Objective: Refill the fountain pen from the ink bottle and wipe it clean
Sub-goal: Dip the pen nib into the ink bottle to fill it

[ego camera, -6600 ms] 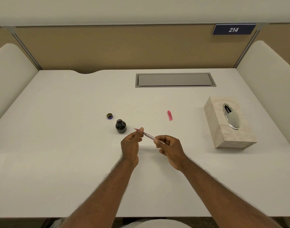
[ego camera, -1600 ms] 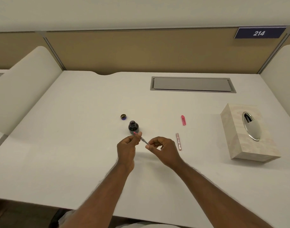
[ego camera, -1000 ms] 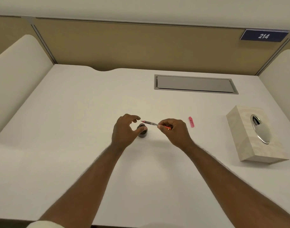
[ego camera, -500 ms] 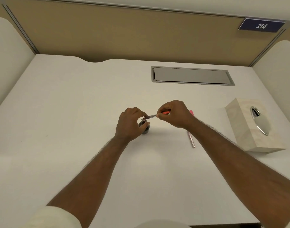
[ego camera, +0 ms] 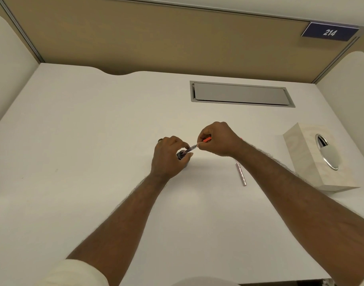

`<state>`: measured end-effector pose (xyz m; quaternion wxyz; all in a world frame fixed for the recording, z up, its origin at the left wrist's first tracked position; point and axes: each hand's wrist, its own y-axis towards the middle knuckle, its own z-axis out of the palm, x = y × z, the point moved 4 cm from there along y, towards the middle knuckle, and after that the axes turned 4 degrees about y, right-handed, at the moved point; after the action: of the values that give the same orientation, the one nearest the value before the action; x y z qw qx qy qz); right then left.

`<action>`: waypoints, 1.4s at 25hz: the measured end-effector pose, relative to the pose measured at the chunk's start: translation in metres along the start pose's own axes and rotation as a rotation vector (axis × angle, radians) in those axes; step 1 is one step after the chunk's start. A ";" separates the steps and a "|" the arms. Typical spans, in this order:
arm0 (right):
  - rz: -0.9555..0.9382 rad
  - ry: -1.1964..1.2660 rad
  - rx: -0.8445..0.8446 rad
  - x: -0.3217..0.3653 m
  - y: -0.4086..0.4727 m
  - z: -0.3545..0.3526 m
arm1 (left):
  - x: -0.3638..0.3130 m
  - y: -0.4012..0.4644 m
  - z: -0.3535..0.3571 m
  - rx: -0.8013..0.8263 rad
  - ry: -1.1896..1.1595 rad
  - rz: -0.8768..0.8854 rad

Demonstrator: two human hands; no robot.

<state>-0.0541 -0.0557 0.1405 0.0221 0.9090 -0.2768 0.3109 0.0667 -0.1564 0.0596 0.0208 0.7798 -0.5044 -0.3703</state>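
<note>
A small dark ink bottle (ego camera: pixel 181 155) stands open on the white desk, mostly hidden by my left hand (ego camera: pixel 168 159), which wraps around it. My right hand (ego camera: pixel 216 139) pinches the bare pen section with its converter (ego camera: pixel 192 148), red knob end up, and the nib end dips down into the bottle's mouth. The pen's pink barrel (ego camera: pixel 241 174) lies on the desk under my right forearm. The pink cap behind my right hand shows only as a sliver (ego camera: pixel 241 138). The bottle's lid (ego camera: pixel 160 139) peeks out beyond my left knuckles.
A pale wooden tissue box (ego camera: pixel 307 157) with a metal oval opening sits at the right. A grey cable hatch (ego camera: pixel 242 94) is set into the desk at the back. White side panels and a tan partition enclose the desk (ego camera: pixel 84 131).
The pen section has tipped down and its nib has gone into the bottle. My left hand has closed more tightly around the bottle. The camera has moved closer.
</note>
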 end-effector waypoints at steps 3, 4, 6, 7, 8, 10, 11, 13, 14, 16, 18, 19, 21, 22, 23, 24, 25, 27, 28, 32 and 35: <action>-0.019 -0.035 0.014 0.003 0.003 0.004 | 0.002 -0.003 0.003 -0.029 -0.078 -0.061; -0.025 -0.043 0.019 0.003 0.004 0.006 | 0.003 -0.004 0.004 -0.033 -0.107 -0.088; -0.032 -0.062 0.033 0.003 0.006 0.010 | 0.007 -0.006 0.008 -0.031 -0.140 -0.127; -0.034 -0.071 0.040 0.002 0.007 0.012 | 0.008 -0.006 0.010 -0.029 -0.145 -0.136; -0.034 -0.079 0.045 0.002 0.008 0.013 | 0.009 -0.007 0.011 -0.028 -0.146 -0.142; -0.039 -0.087 0.050 0.002 0.009 0.015 | 0.009 -0.007 0.013 -0.035 -0.143 -0.152; -0.044 -0.086 0.051 0.002 0.010 0.016 | 0.008 -0.007 0.013 -0.042 -0.144 -0.155; -0.049 -0.082 0.054 0.002 0.010 0.018 | 0.008 -0.007 0.013 -0.057 -0.152 -0.162; -0.050 -0.081 0.057 0.001 0.011 0.019 | 0.009 -0.007 0.013 -0.059 -0.154 -0.168; -0.051 -0.077 0.059 -0.001 0.010 0.021 | 0.012 -0.008 0.015 -0.059 -0.153 -0.180; -0.050 -0.061 0.046 -0.004 0.009 0.021 | 0.015 -0.008 0.017 -0.062 -0.152 -0.191; -0.048 -0.051 0.035 -0.005 0.008 0.020 | 0.016 -0.008 0.017 -0.066 -0.153 -0.195; -0.046 -0.029 0.013 -0.006 0.006 0.018 | 0.016 -0.009 0.017 -0.075 -0.159 -0.198; -0.049 -0.024 0.008 -0.005 0.006 0.018 | 0.015 -0.009 0.017 -0.078 -0.163 -0.201; -0.055 -0.026 0.008 -0.004 0.006 0.018 | 0.014 -0.009 0.018 -0.079 -0.170 -0.208; -0.060 -0.031 0.010 -0.003 0.006 0.019 | 0.013 -0.010 0.018 -0.081 -0.179 -0.218; -0.066 -0.033 0.010 -0.003 0.006 0.020 | 0.013 -0.010 0.019 -0.083 -0.187 -0.229; -0.071 -0.031 0.008 -0.002 0.006 0.022 | 0.014 -0.011 0.020 -0.080 -0.202 -0.252; -0.072 -0.030 0.007 -0.002 0.005 0.023 | 0.014 -0.012 0.020 -0.075 -0.207 -0.261; -0.060 0.002 -0.018 -0.005 0.003 0.022 | 0.015 -0.012 0.020 -0.061 -0.222 -0.274; -0.050 0.022 -0.050 -0.007 0.002 0.019 | 0.015 -0.012 0.020 -0.057 -0.215 -0.289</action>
<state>-0.0497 -0.0578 0.1209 0.0556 0.9113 -0.2614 0.3133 0.0673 -0.1559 0.0314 -0.0643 0.7993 -0.3755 -0.4647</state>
